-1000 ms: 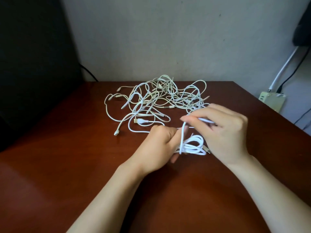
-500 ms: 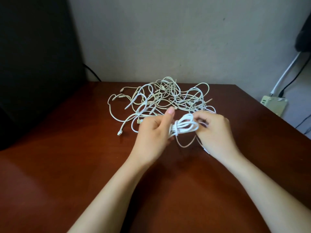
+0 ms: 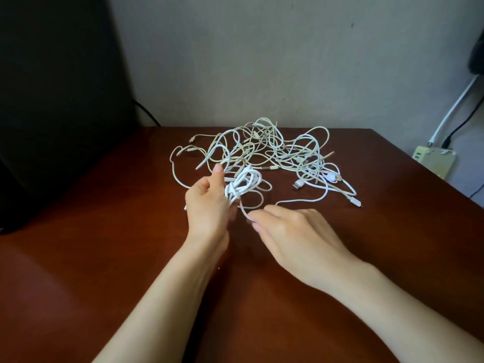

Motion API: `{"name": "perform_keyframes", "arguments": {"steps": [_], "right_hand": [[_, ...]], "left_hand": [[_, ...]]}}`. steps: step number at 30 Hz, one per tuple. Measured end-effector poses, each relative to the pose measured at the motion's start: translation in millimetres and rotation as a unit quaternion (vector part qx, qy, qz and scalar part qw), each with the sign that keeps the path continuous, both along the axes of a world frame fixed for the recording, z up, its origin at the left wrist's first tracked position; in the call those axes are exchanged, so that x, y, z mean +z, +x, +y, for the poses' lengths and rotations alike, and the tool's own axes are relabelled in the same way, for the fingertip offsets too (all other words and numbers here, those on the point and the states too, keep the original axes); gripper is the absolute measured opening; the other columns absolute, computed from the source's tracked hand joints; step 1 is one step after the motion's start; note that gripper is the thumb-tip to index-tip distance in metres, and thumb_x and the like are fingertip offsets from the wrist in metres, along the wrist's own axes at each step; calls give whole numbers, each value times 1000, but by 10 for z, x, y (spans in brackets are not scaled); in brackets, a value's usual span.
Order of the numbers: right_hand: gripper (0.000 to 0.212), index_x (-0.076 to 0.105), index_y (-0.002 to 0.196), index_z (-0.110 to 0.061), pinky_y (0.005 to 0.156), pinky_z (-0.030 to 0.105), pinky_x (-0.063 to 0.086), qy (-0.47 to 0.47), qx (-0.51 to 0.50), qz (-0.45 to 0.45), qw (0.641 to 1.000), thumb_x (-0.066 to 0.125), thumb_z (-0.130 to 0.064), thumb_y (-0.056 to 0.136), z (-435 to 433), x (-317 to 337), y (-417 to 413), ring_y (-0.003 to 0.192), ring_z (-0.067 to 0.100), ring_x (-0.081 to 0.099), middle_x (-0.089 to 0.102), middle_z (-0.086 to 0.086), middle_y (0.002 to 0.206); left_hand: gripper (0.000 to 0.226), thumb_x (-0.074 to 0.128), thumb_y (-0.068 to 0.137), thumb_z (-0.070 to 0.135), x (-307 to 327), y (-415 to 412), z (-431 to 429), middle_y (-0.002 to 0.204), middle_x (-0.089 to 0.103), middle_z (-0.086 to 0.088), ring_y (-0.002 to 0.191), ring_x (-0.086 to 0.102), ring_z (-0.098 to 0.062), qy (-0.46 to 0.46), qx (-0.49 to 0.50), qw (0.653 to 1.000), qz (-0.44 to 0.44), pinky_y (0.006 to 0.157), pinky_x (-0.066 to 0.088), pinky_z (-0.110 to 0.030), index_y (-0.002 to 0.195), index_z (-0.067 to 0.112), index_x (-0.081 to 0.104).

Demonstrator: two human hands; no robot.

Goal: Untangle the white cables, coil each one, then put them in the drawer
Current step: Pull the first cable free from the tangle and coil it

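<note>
A tangle of white cables point(image 3: 264, 150) lies on the brown table point(image 3: 104, 271) near its far edge. My left hand point(image 3: 209, 203) grips a small coil of white cable point(image 3: 243, 186), held just above the table in front of the tangle. From the coil a loose strand loops down to my right hand point(image 3: 293, 231), whose fingertips pinch it near the table top. The strand runs on to the right toward a plug end point(image 3: 355, 201). No drawer is in view.
A large black object point(image 3: 52, 100) fills the left side at the table's back. Off the table's right edge, a beige power strip point(image 3: 434, 161) sits by the wall with white and black cords going up.
My right hand left the coil, dropped lower and to the right, and now pinches the loose strand. My left hand keeps the coil and has shifted slightly left.
</note>
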State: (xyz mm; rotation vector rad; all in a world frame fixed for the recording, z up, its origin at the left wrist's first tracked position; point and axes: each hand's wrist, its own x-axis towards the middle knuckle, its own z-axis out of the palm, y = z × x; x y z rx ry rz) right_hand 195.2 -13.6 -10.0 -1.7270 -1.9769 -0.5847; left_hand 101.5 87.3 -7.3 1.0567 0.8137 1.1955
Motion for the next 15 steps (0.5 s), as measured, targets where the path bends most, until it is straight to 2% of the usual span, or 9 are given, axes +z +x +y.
{"name": "perform_keyframes", "arguments": {"steps": [1, 3, 4, 6, 8, 11, 13, 15], "right_hand": [[4, 68, 78, -17, 39, 26, 38, 6, -4, -31, 1000, 64, -15, 78, -5, -7, -17, 43, 24, 56, 56, -4, 60], [16, 64, 67, -19, 40, 22, 26, 22, -15, -84, 996, 79, -14, 66, -31, 2, -61, 39, 18, 52, 51, -5, 55], [19, 61, 63, -19, 42, 22, 23, 36, -14, -106, 994, 79, -16, 67, -47, 21, -72, 38, 17, 50, 49, -5, 53], [24, 56, 59, -19, 45, 23, 22, 73, 20, -127, 989, 62, -21, 82, -62, 37, -76, 38, 17, 47, 47, -4, 50], [31, 53, 57, -18, 46, 23, 25, 102, 63, -122, 985, 52, -23, 87, -71, 43, -78, 39, 17, 44, 45, -3, 50], [30, 51, 57, -17, 53, 23, 20, 126, 118, -96, 980, 63, -25, 84, -87, 78, -39, 44, 19, 37, 43, -1, 53], [33, 52, 57, -16, 56, 23, 17, 143, 131, -61, 979, 70, -28, 81, -91, 121, 27, 50, 19, 26, 40, -1, 53], [36, 55, 57, -14, 51, 24, 25, 153, 132, -5, 979, 70, -31, 84, -77, 139, 115, 52, 19, 24, 37, -4, 55]], "left_hand": [[32, 49, 99, 34, -23, -8, 28, 61, 36, -9, 39, 30, -12, 8, 22, 1000, 19, 39, 27, -18, 78, 9, 51], [45, 55, 94, 40, -54, -35, 68, 56, 39, -8, 47, 35, -14, 66, 84, 988, 111, 48, 33, -26, 62, 11, 42], [47, 55, 94, 40, -43, -44, 61, 52, 39, -3, 47, 34, -10, 109, 110, 973, 169, 51, 33, -26, 58, 14, 39], [45, 54, 96, 35, -9, -45, 12, 48, 38, 4, 42, 34, -7, 183, 133, 945, 237, 46, 28, -18, 59, 13, 40], [44, 55, 95, 33, 8, -31, -38, 46, 37, 6, 42, 36, -8, 227, 132, 927, 268, 46, 29, -19, 59, 14, 40], [44, 57, 94, 32, -36, 9, -49, 46, 37, 6, 43, 32, -13, 269, 115, 903, 313, 49, 23, -26, 59, 17, 36], [44, 59, 93, 32, -55, 35, -58, 46, 37, 7, 44, 30, -16, 293, 93, 893, 329, 51, 22, -29, 59, 19, 33], [43, 59, 93, 30, -48, 45, -99, 47, 39, 8, 47, 33, -19, 316, 52, 888, 330, 53, 25, -30, 60, 20, 34]]}}
